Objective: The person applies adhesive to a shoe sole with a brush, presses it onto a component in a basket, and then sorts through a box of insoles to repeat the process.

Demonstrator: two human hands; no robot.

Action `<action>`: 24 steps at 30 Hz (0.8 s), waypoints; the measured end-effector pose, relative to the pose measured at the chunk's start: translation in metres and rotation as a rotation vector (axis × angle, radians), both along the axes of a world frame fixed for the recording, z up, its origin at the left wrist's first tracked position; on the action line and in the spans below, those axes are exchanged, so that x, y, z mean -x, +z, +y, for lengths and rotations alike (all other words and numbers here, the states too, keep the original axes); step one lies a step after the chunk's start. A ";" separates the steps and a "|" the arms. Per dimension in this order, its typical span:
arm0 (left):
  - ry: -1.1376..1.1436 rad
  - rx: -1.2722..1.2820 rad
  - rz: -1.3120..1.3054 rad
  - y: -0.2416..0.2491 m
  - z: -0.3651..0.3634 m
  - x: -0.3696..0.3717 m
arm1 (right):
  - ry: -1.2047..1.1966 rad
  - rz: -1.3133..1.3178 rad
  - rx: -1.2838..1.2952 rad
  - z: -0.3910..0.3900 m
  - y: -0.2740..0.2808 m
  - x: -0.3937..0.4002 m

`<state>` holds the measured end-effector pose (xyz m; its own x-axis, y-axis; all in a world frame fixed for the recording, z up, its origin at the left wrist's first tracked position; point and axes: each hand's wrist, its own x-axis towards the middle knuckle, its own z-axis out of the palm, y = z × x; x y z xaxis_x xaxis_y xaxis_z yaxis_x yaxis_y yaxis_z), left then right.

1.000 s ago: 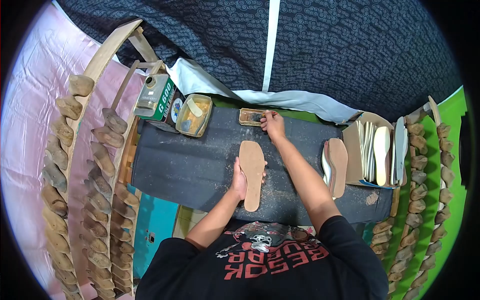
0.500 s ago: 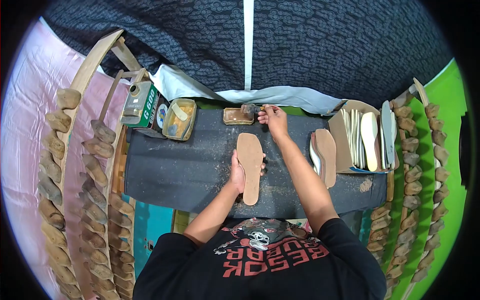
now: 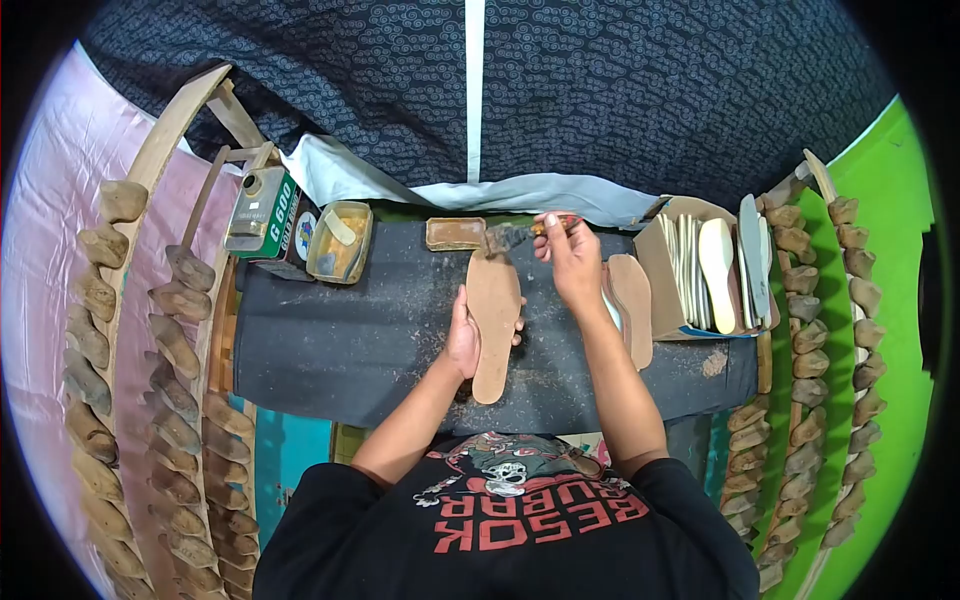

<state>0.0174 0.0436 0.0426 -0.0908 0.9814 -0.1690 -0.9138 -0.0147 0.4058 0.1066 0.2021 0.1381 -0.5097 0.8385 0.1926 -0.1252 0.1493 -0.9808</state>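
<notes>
My left hand [image 3: 463,335] holds a brown insole [image 3: 493,330] upright over the dark cloth, its thumb along the left edge and its fingertips showing at the right edge. In my right hand [image 3: 570,255] is a brush [image 3: 512,238] with a dark, crusted head. The brush head is at the top end of the insole; whether they touch is hard to tell. Just behind, a small shallow tray [image 3: 455,234] holds brownish stuff. More brown insoles [image 3: 631,310] lie stacked to the right of my right hand.
A green-and-white can [image 3: 263,222] and a plastic tub [image 3: 340,242] stand at the back left. A cardboard box [image 3: 662,275] of pale insoles stands at the right. Racks of wooden shoe lasts [image 3: 175,345] flank the dark table cloth [image 3: 330,350].
My right hand has brought the brush from the small tray toward me, to the top of the insole. The whole view has shifted slightly.
</notes>
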 end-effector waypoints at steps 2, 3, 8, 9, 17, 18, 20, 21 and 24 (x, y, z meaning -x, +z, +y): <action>-0.001 0.004 0.030 0.001 0.002 -0.003 | -0.008 -0.083 -0.122 -0.007 0.002 -0.003; -0.010 0.017 0.045 0.002 0.002 -0.004 | -0.012 -0.084 -0.124 -0.009 0.003 -0.005; -0.027 0.036 0.068 -0.005 0.004 -0.005 | -0.003 -0.234 -0.488 -0.034 0.023 -0.017; -0.033 0.045 0.054 -0.006 0.003 -0.004 | 0.046 -0.244 -0.520 -0.041 0.027 -0.020; -0.067 -0.002 0.122 0.006 -0.001 -0.017 | -0.073 -0.258 -0.730 -0.027 0.043 -0.024; -0.070 -0.006 0.129 0.006 -0.001 -0.019 | -0.050 -0.255 -0.666 -0.028 0.048 -0.026; -0.081 -0.022 0.130 0.005 -0.001 -0.020 | -0.016 -0.252 -0.669 -0.038 0.053 -0.031; -0.080 -0.020 0.129 0.004 -0.001 -0.019 | 0.019 -0.254 -0.671 -0.044 0.052 -0.034; -0.050 0.083 0.143 0.003 -0.004 -0.018 | 0.161 -0.255 -0.734 -0.066 0.047 -0.043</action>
